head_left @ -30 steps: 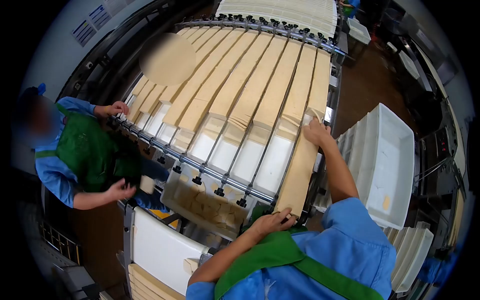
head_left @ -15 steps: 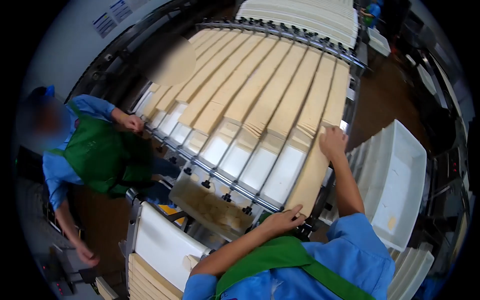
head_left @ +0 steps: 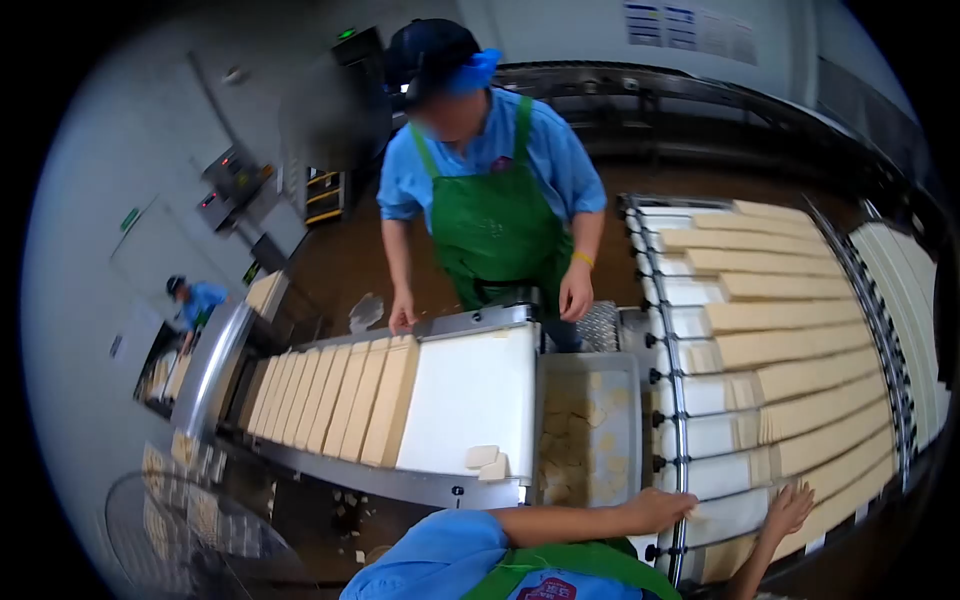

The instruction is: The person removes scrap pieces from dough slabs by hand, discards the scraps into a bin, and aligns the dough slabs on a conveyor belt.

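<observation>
My left hand [head_left: 658, 510] is closed near the front rail [head_left: 678, 440] of the right conveyor; what its fingertips hold, if anything, is too small to name. My right hand [head_left: 790, 508] has its fingers apart and rests by the nearest rows of pale stacked sheets [head_left: 850, 510]. Thin rods divide these rows, and white belt [head_left: 712, 435] shows between the stacks and the rail. Part of the nearest row lies behind my right forearm.
A co-worker in a green apron [head_left: 495, 225] stands across the left conveyor [head_left: 470, 390], one hand near its row of stacks [head_left: 335, 400]. Loose pieces [head_left: 487, 460] lie on that belt. A grey bin [head_left: 628, 430] of scraps sits between the conveyors.
The view has swung left, bringing the left conveyor into the middle. My left hand has left the near end of the long stack; my right hand has opened. The co-worker now stands at the left conveyor.
</observation>
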Demonstrator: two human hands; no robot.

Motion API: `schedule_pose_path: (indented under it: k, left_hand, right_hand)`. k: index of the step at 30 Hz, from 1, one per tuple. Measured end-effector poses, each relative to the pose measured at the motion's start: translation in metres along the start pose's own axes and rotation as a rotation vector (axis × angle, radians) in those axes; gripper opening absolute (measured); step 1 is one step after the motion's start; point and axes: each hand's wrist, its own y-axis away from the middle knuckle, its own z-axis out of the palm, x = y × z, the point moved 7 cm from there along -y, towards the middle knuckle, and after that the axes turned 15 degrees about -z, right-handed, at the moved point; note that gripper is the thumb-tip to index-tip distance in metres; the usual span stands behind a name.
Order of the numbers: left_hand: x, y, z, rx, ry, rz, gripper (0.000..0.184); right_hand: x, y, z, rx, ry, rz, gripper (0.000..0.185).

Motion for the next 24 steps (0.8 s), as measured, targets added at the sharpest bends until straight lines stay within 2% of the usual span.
schedule_pose_path:
  k: [1, 3, 7, 10, 11, 13, 15, 17, 19, 21, 24]
  left_hand:
    - [-0.012, 0.003, -0.014, 0.038, 0.001, -0.020, 0.039]
    - [-0.052, 0.023, -0.059, 0.319, 0.156, -0.289, 0.043]
    - [-0.101, 0.075, -0.104, 0.415, 0.204, -0.447, 0.050]
    - [-0.149, 0.130, -0.116, 0.605, 0.334, -0.564, 0.038]
    - [-0.164, 0.149, -0.120, 0.640, 0.399, -0.606, 0.032]
    - [-0.169, 0.192, -0.147, 0.779, 0.301, -0.634, 0.020]
    - [-0.182, 0.240, -0.169, 0.934, 0.349, -0.699, 0.016]
    - [-0.200, 0.292, -0.184, 1.117, 0.435, -0.769, 0.015]
    - [-0.212, 0.348, -0.202, 1.352, 0.380, -0.865, 0.014]
    - [-0.242, 0.402, -0.205, 1.533, 0.327, -0.938, 0.017]
    - [-0.280, 0.466, -0.223, 1.579, 0.320, -0.956, 0.026]
  right_hand:
    - [-0.023, -0.003, -0.002, 0.048, -0.139, -0.088, 0.054]
    - [-0.074, -0.009, 0.000, 0.061, -0.252, -0.231, 0.049]
    - [-0.201, 0.001, -0.023, 0.091, -0.525, -0.538, 0.036]
    - [-0.281, 0.022, -0.026, 0.032, -0.789, -0.679, 0.022]
    - [-0.306, 0.032, -0.030, 0.004, -0.830, -0.763, 0.017]
    - [-0.364, 0.057, -0.048, -0.181, -0.987, -0.795, 0.008]
    - [-0.405, 0.091, -0.048, -0.263, -0.990, -0.919, 0.007]
    - [-0.441, 0.126, -0.059, -0.327, -0.997, -1.028, 0.006]
    - [-0.479, 0.165, -0.083, -0.378, -1.052, -1.174, 0.005]
    - [-0.511, 0.195, -0.102, -0.460, -1.095, -1.222, 0.005]
    - [-0.551, 0.233, -0.128, -0.578, -1.148, -1.292, 0.006]
